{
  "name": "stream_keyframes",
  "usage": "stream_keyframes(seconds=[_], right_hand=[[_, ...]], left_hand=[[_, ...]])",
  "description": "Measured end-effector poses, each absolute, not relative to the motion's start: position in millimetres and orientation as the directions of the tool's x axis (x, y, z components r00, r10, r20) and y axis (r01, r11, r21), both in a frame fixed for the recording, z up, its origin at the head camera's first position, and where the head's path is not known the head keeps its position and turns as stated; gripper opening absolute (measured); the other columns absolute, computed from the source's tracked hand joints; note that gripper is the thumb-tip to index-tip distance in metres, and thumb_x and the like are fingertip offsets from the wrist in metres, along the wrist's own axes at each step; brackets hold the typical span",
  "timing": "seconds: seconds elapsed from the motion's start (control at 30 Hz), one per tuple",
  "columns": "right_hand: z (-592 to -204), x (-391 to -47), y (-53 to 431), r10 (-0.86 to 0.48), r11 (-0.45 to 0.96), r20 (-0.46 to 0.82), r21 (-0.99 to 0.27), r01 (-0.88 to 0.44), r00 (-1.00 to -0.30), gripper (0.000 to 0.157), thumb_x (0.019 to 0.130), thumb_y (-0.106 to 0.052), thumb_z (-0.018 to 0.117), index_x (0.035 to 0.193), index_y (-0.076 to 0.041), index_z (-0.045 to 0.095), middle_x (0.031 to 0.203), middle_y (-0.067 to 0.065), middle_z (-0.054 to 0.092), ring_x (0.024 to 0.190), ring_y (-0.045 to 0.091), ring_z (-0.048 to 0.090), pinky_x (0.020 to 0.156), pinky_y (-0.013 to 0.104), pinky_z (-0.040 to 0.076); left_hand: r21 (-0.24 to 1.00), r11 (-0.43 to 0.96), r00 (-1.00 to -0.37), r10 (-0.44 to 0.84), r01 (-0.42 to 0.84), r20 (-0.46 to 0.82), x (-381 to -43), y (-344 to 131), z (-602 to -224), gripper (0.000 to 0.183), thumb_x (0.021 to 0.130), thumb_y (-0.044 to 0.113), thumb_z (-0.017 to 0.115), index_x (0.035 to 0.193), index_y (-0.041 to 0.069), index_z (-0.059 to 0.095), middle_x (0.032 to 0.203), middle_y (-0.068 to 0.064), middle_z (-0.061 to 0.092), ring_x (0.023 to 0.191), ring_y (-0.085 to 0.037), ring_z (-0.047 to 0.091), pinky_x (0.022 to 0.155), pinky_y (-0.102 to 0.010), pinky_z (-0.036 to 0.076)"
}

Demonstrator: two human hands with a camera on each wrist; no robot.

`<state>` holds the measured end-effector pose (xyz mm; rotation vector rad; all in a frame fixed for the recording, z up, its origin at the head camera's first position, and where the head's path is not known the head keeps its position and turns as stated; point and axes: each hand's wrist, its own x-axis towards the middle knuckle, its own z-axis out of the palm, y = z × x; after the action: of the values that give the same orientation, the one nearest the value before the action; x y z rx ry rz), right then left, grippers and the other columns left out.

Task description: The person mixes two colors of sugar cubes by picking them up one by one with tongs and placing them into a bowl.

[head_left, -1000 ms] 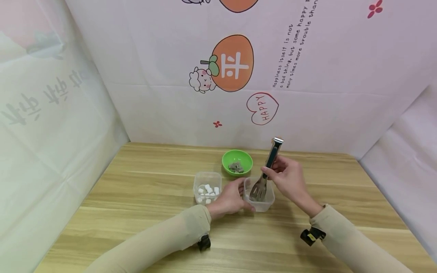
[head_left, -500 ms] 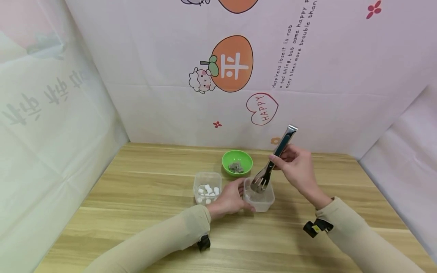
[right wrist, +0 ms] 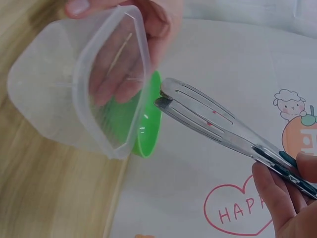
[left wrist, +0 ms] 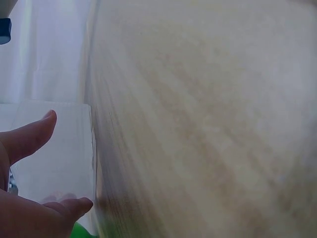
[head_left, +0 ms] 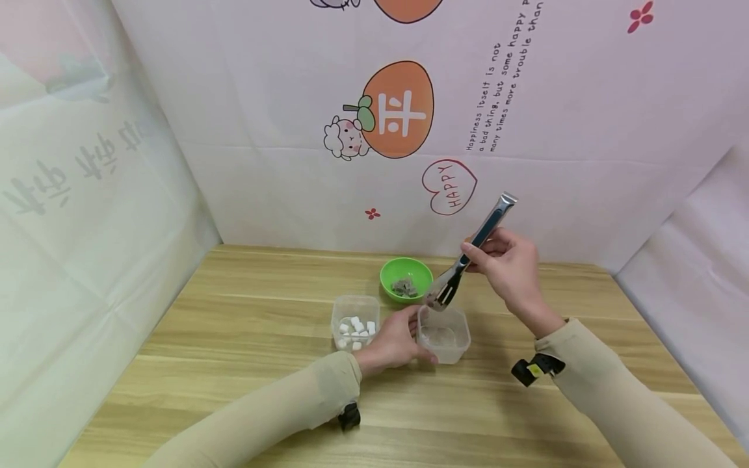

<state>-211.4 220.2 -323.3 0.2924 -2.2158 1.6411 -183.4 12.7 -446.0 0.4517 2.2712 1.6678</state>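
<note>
In the head view my left hand (head_left: 398, 339) holds the side of a clear plastic container (head_left: 453, 354), fingers at its back and thumb along its front. The left wrist view has the thumb (left wrist: 32, 136) and fingers (left wrist: 59, 210) spread along the container wall. My right hand (head_left: 510, 270) pinches metal tongs (head_left: 488, 227) with dark grip inserts by the handle. Tilted, they point down and left, their heads above the container's back rim, near a green bowl (head_left: 389, 276). In the right wrist view the tongs' (right wrist: 208, 116) tips are almost together. Several grey pieces (head_left: 404, 286) lie in the bowl.
Left of my left hand stands a second clear container (head_left: 357, 303) with several white cubes (head_left: 355, 323). The wooden table (head_left: 246, 312) ends at a printed white cloth backdrop (head_left: 281, 195), with cloth on both sides too.
My right hand has lifted the tongs up out of the clear container; their heads have shifted toward its back rim and the green bowl. My left hand has stayed in place.
</note>
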Motion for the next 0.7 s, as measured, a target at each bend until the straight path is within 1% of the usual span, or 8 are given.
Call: stream_keyframes(seconds=[0.1,0.23,0.33,0.47,0.7], right_hand=[[-321,-217,216,0.076,0.303,0.406,-0.880,-0.367,-0.911,0.025,0.094,-0.008,0.081,0.105,0.011,0.067,0.089,0.015,0.076,0.072,0.015,0.075,0.069,0.038,0.066],[-319,-227,212,0.111,0.296,0.381,-0.894,-0.335,-0.918,0.031,0.094,-0.010,0.081,0.111,0.011,0.066,0.091,0.015,0.076,0.071,0.015,0.075,0.069,0.035,0.066],[-321,-235,209,0.123,0.304,0.373,-0.896,-0.323,-0.920,0.034,0.094,-0.011,0.081,0.115,0.011,0.067,0.094,0.019,0.075,0.071,0.016,0.075,0.069,0.034,0.066],[-325,-246,205,0.140,0.328,0.379,-0.889,-0.319,-0.915,0.032,0.095,-0.012,0.081,0.114,0.010,0.068,0.097,0.024,0.075,0.072,0.019,0.075,0.069,0.034,0.066],[-332,-261,196,0.173,0.330,0.371,-0.895,-0.301,-0.912,0.030,0.095,-0.011,0.080,0.116,0.007,0.069,0.096,0.023,0.073,0.072,0.023,0.075,0.069,0.036,0.067]], left_hand=[[0.957,0.280,-0.909,0.415,0.076,-0.049,-183,13,-446,0.102,0.068,-0.002,0.097,0.155,-0.001,0.043,0.155,-0.017,0.052,0.141,-0.032,0.052,0.117,-0.036,0.044],[0.958,0.276,-0.909,0.415,0.083,-0.041,-184,13,-445,0.102,0.068,-0.002,0.097,0.155,-0.001,0.044,0.154,-0.017,0.053,0.140,-0.031,0.053,0.117,-0.037,0.044],[0.957,0.278,-0.910,0.413,0.084,-0.040,-184,13,-446,0.102,0.067,-0.002,0.097,0.155,0.000,0.045,0.154,-0.016,0.054,0.140,-0.031,0.053,0.117,-0.037,0.045],[0.954,0.287,-0.911,0.411,0.082,-0.046,-185,13,-447,0.101,0.068,-0.002,0.098,0.154,0.001,0.046,0.153,-0.015,0.055,0.139,-0.030,0.054,0.117,-0.038,0.044],[0.956,0.282,-0.911,0.410,0.084,-0.041,-185,13,-449,0.101,0.067,-0.002,0.098,0.153,0.000,0.047,0.153,-0.016,0.054,0.139,-0.030,0.054,0.116,-0.036,0.045]])
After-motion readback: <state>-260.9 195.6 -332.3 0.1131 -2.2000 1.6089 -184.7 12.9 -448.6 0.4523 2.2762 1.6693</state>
